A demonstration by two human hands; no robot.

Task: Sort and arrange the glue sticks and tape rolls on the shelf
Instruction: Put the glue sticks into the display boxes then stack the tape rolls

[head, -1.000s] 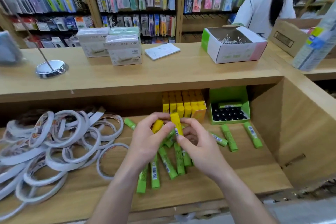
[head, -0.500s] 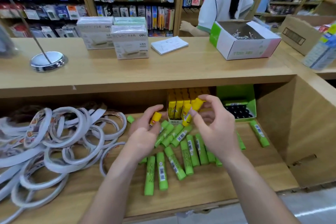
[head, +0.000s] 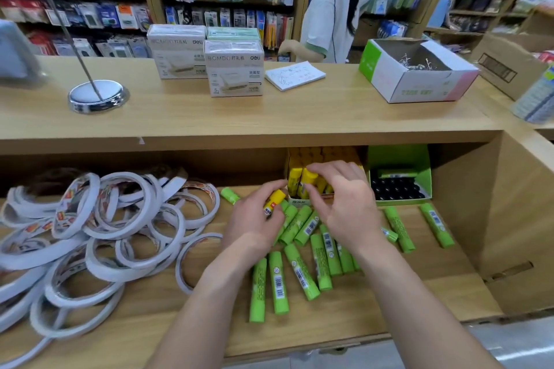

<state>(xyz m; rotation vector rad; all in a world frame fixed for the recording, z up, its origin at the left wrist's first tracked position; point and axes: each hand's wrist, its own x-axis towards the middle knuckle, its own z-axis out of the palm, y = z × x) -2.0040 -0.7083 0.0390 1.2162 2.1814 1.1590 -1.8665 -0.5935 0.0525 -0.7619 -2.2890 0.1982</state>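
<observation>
Shop shelf (head: 389, 293): left grip (head: 254, 219) tight around yellow glue stick (head: 274, 201), right grip (head: 344, 204) around boxed yellow stick (head: 308, 181).

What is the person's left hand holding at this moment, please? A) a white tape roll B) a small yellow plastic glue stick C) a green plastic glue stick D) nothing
B: the left hand pinches a small yellow plastic glue stick with a red label, just by the loose green plastic glue sticks; the white tape rolls lie apart to its left.
</observation>
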